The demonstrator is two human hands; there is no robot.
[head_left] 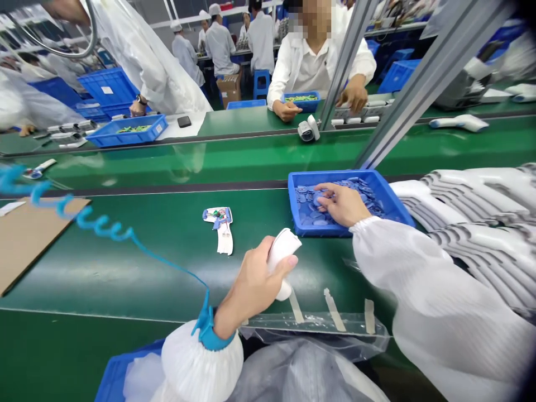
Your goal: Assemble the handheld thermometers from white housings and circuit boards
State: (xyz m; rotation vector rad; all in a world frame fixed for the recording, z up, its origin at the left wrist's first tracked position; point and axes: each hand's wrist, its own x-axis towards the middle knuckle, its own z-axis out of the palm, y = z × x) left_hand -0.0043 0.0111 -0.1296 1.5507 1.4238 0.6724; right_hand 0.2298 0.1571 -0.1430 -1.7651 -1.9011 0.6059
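White plastic housing [281,258], smooth and curved, stands tilted in the left hand [251,276] at lower centre, the grip closed around its body. It looks light, stiff and slightly slippery, best held by its broad sides. The right hand [341,204] lies spread, holding nothing clearly, its fingertips [319,192] resting on loose blue plastic discs [312,209] in a blue tray [330,175] on the green counter [167,268].

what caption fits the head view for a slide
Left hand holds a white plastic housing; right hand touches blue discs in a blue tray
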